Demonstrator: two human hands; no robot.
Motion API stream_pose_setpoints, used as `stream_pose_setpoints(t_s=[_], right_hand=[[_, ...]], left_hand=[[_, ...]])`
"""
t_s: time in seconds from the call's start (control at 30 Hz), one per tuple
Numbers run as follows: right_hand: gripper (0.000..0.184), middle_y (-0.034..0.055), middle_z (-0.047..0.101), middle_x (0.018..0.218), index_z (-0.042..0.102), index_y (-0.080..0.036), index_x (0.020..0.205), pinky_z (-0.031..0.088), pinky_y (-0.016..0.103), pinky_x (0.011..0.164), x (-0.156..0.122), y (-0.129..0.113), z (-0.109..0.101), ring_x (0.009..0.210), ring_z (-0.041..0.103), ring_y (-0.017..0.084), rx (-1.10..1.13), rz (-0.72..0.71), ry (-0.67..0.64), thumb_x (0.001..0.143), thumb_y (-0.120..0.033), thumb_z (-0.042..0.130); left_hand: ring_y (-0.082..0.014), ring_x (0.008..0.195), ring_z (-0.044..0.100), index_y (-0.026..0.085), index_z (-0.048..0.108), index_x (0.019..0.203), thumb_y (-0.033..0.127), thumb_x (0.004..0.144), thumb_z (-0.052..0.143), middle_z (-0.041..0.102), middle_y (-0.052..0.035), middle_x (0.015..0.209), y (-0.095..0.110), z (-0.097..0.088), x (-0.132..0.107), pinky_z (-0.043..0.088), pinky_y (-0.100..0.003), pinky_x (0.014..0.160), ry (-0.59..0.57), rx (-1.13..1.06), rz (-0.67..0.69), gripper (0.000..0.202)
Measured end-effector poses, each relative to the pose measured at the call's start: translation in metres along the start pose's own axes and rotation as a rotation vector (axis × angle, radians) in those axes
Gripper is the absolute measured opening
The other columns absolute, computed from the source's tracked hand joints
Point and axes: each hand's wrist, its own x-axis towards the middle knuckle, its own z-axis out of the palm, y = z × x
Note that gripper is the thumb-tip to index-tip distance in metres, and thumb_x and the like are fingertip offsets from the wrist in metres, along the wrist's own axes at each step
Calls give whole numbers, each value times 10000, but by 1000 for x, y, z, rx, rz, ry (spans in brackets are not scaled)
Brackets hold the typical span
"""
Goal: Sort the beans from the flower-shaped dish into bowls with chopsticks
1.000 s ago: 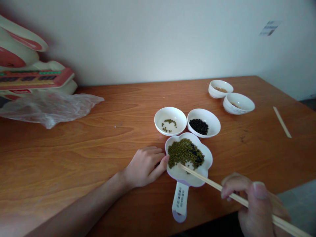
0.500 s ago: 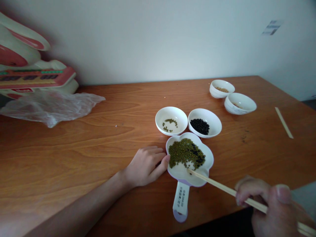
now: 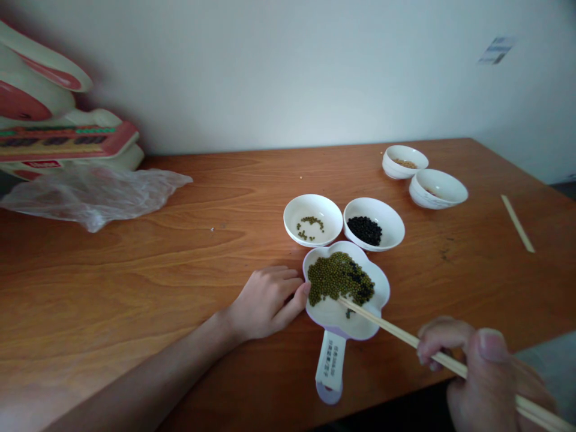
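Wood worktop point(image 3: 202, 252) runs wide under a pale wall point(image 3: 270, 78). Our R grip point(image 3: 488, 375), lower R of frame, is clenched round chopsticks point(image 3: 396, 332), tips in the scalloped dish point(image 3: 324, 313) just below & R of ctr, w/ green beans point(image 3: 330, 273) & black beans point(image 3: 359, 289). Our L grip point(image 3: 267, 303) sits thumb-to-rim; we can't tell if it's clasping. Prob. risk: hard poke skids beans out, esp. if dish shifts.

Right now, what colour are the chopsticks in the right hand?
The chopsticks are a pale yellowish beige; the head view shows them best.
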Motion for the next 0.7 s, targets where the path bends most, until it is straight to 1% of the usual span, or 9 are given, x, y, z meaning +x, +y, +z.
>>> stream_pose_setpoints(t_s=[0.13,0.23,0.3,0.43,0.53,0.6,0.7], right_hand=[[516,38,605,614,655,-206,669,435,337,603,-2,1,5,601,605,173,90,-14,-5,1072,-411,407],[482,36,629,658,671,-206,703,426,331,631,-4,-4,8,648,614,165,78,33,-19,1075,-386,424],[496,36,622,653,657,-207,702,435,337,653,-5,-8,9,656,612,171,91,46,-31,1083,-394,400],[484,43,615,637,661,-199,708,460,343,635,-1,-7,10,615,606,179,112,-27,-94,1079,-367,400],[487,33,605,608,676,-200,718,451,324,587,2,-1,12,576,604,164,158,-136,-147,1082,-330,381],[493,28,603,602,675,-205,720,458,321,590,1,0,14,580,611,160,190,-158,-171,1086,-326,368],[461,30,630,656,666,-210,738,483,333,667,-3,-4,17,651,635,168,160,-25,-153,1085,-342,393]], left_hand=[[-148,715,521,178,545,768,340,1114,293,609,-24,782,0,0,1,386,-287,701,3,1,3,458],[-149,720,526,177,551,774,339,1114,298,612,-25,782,0,0,1,389,-286,707,4,3,-1,454],[-149,716,524,177,549,770,337,1115,297,611,-24,775,0,0,1,386,-286,703,5,2,4,456],[-148,709,516,177,547,763,337,1115,298,609,-24,772,0,0,1,380,-291,694,11,2,9,460],[-149,714,519,176,550,764,336,1115,297,609,-26,778,0,0,1,384,-293,697,4,3,7,462],[-148,712,518,175,549,763,336,1116,293,607,-26,777,0,-1,1,384,-293,696,1,4,9,464],[-148,708,512,177,543,763,337,1116,290,604,-24,770,1,-1,1,383,-295,697,3,3,16,463]])
